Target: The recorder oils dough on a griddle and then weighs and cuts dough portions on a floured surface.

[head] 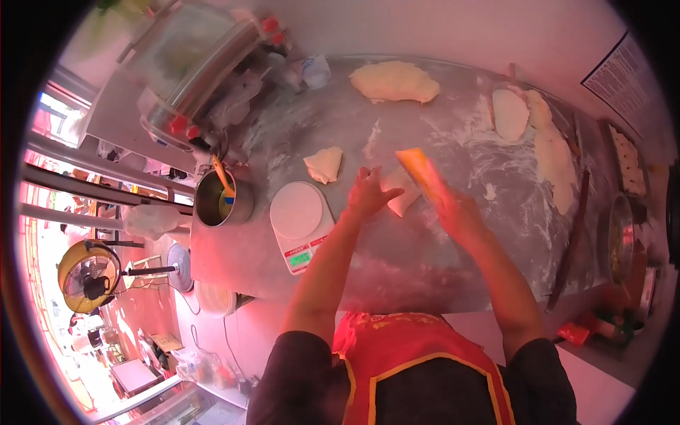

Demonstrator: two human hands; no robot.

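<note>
My right hand [458, 213] grips an orange dough scraper [417, 162], which is held tilted over the metal worktop [366, 265]. Between my two hands lies a small, pale piece of dough [402, 203], partly covered by my left thumb. My left hand [369, 192] is spread with its fingers apart and nothing in its grasp. Whether its thumb touches the dough is unclear. Left of that hand sits another cut dough piece [324, 164], just behind a white digital kitchen scale [296, 211] with a lit display and a bare platform.
A large dough slab [394, 81] lies at the back. On the right are a flour-filled container [510, 114], a long dough strip [552, 154] and a dark wooden rod [576, 239]. A metal pot [241, 199] holding an orange-handled brush [220, 172] stands at the left edge.
</note>
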